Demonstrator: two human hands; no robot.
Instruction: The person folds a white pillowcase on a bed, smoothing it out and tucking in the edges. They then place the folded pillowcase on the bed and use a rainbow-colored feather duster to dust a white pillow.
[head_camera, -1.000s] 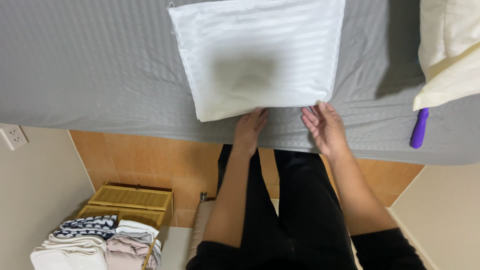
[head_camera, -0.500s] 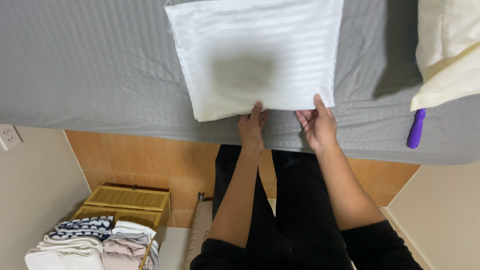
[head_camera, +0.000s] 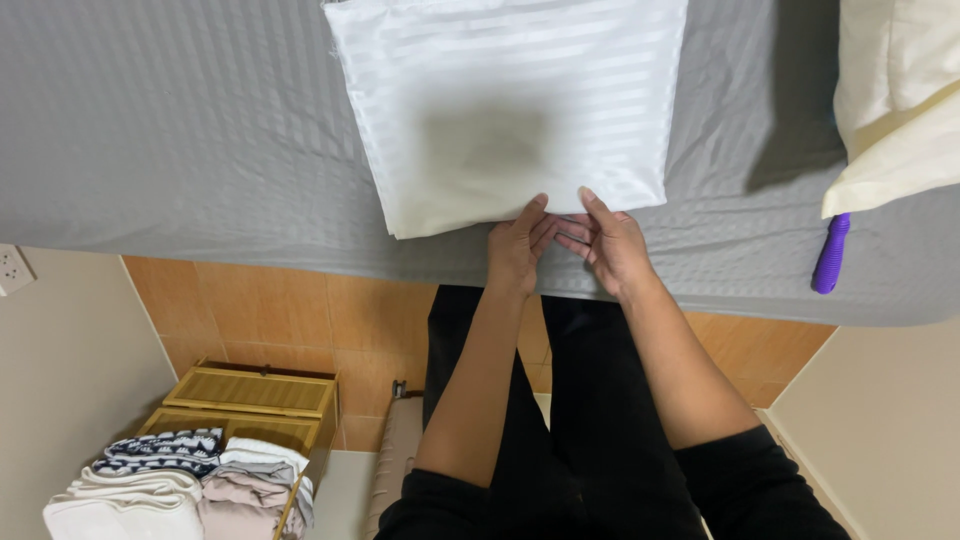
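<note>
White folded pillowcase (head_camera: 505, 105) lies on grey bed (head_camera: 170, 120), both hands (head_camera: 565, 240) pinching its edge.

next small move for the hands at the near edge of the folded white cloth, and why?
Probably pinch the near edge and fold it away across the gray bed sheet. The left hand and right hand sit together at the near edge of the folded white striped cloth, fingertips on the hem; whether either grip has closed is unclear.

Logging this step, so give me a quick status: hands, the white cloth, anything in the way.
Left hand and right hand side by side, fingertips on near edge of folded white cloth. Cloth flat on grey bed. Purple handle off to the right, clear.
</note>
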